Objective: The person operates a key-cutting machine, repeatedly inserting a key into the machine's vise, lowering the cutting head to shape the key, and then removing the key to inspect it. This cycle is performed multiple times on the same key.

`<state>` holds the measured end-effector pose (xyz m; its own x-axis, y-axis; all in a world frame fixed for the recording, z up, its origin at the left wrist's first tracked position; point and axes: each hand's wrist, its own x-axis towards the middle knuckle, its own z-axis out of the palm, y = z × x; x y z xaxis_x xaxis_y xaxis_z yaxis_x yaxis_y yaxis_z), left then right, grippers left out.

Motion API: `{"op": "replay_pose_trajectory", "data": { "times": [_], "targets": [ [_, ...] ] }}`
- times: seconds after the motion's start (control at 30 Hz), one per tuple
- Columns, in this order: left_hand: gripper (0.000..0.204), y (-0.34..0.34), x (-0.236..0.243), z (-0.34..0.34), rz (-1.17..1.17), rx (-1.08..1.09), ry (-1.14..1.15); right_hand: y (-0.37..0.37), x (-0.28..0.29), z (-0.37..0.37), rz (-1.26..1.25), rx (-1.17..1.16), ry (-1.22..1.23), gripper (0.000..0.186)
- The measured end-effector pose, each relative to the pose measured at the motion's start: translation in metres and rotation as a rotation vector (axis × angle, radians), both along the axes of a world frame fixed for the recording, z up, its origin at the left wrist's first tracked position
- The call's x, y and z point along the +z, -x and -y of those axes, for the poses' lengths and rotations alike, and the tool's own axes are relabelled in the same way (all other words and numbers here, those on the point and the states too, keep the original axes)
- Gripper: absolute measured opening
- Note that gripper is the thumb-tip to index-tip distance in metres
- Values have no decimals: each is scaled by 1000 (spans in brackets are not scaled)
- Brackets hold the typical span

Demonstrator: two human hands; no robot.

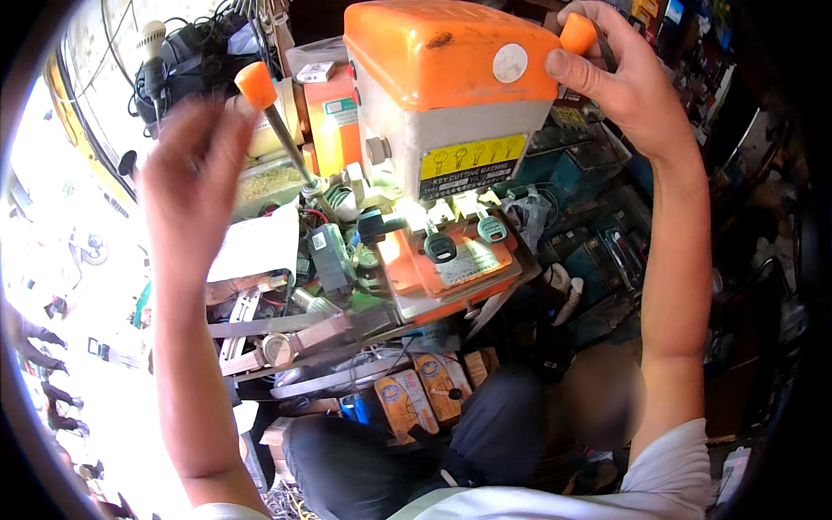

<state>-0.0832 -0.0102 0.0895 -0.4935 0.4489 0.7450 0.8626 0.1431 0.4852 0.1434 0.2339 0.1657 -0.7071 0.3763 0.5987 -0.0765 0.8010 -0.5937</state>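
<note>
An orange and grey key cutting machine (pixel 381 113) stands in front of me. Two black-headed keys, a left key (pixel 440 248) and a right key (pixel 491 228), sit in its clamps above the orange carriage (pixel 403 269). At the machine's upper right, my right hand (pixel 641 91) has its thumb and fingers round an orange lever knob (pixel 578 34). My left hand (pixel 191 169) is smeared by motion beside the orange knob (pixel 255 85) of a metal lever on the left. Whether it touches that knob I cannot tell.
Left of the machine lie a white paper sheet (pixel 256 243), a black box-shaped part (pixel 332 258) and a wristwatch (pixel 279 349). An orange container (pixel 336 130) stands behind them. Dark teal cases (pixel 581 169) are stacked at the right. Below, two yellowish packages (pixel 403 403) lie near my knees.
</note>
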Motion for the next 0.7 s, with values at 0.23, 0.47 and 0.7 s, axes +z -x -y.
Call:
{"op": "replay_pose_trajectory", "data": {
  "times": [0.23, 0.47, 0.7],
  "targets": [
    [68, -29, -61, 2, -433, -8, 919, 5, 2, 9, -3, -25, -3, 47],
    [64, -8, -50, 8, -425, -249, 860, 3, 2, 1, 8, 4, 11, 47],
    [81, -1, -21, 39, -484, -318, 1152, 4, 1, -8, 9, 35, 22, 48]
  ]
}}
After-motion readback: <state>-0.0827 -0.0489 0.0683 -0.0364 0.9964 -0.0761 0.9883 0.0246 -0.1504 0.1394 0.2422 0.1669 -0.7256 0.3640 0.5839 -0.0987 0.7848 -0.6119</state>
